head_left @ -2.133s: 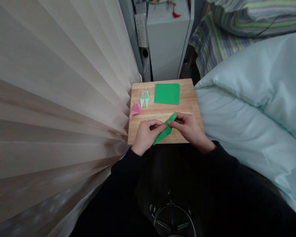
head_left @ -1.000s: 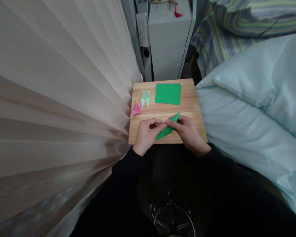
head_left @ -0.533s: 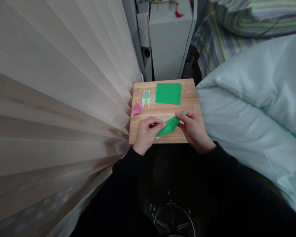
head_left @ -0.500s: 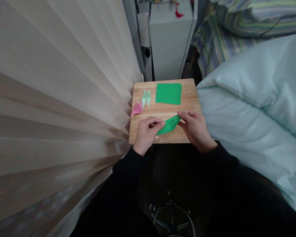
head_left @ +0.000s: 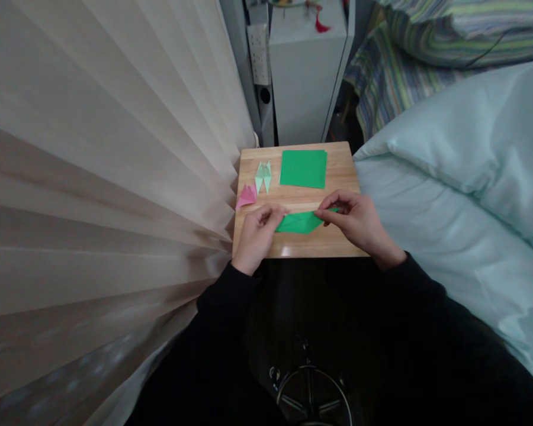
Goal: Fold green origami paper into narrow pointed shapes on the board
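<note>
A folded green sheet of origami paper (head_left: 298, 222) stretches between my two hands, low over the front of the small wooden table (head_left: 337, 242). My left hand (head_left: 258, 229) pinches its left end between thumb and fingers. Toward its right end, my right hand (head_left: 349, 216) grips the upper edge, and a green tip shows past the fingers. Behind the hands lies a stack of green paper (head_left: 303, 168). Left of the stack are light-green folded paper pieces (head_left: 263, 176) and a pink folded paper piece (head_left: 247, 196).
A pleated curtain (head_left: 160, 165) hangs along the table's left side. Pale blue bedding (head_left: 448, 177) borders it on the right. Beyond the far edge stands a white cabinet (head_left: 308, 89). On the dark floor below is a round metal chair base (head_left: 311, 393).
The folded green paper has gone from a slant to nearly level and lies lower on the table. My left hand moved slightly left, and my right hand shifted its grip along the paper.
</note>
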Tool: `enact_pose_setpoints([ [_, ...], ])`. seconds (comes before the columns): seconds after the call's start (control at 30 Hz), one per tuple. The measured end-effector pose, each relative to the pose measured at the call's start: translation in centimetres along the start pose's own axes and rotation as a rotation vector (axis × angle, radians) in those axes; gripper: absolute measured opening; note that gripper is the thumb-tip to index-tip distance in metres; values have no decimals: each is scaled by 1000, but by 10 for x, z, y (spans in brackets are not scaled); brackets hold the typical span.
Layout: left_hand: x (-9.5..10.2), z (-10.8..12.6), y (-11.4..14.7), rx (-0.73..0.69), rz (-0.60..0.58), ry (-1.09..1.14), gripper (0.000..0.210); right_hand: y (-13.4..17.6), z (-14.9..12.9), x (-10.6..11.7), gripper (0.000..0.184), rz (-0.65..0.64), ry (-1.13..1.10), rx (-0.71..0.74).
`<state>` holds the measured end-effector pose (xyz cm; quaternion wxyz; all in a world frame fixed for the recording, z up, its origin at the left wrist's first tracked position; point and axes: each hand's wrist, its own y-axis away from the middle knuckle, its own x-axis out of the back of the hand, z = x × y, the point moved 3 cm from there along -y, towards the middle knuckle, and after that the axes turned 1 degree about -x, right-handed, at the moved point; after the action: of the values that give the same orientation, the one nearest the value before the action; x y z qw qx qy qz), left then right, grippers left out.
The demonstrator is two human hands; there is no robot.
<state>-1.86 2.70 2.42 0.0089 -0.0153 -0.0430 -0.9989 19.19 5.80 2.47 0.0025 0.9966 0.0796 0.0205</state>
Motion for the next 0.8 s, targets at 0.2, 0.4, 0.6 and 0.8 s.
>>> enact_pose_setpoints([
  [0.2, -15, 3, 5, -136, -129, 184, 78, 3, 7, -6, 34, 269, -348, -102],
  [0.4, -22, 2, 7, -226, -190, 20, 26, 9, -1, -22, 31, 96, -382, -65],
  [0.6, -11, 5, 2, -192, -133, 32, 23, 11, -10, -21, 28, -125, -201, -8],
  [0.8, -7, 11, 4, -170, -251, 75, 31, 12, -8, -18, 29, -179, -31, 86],
])
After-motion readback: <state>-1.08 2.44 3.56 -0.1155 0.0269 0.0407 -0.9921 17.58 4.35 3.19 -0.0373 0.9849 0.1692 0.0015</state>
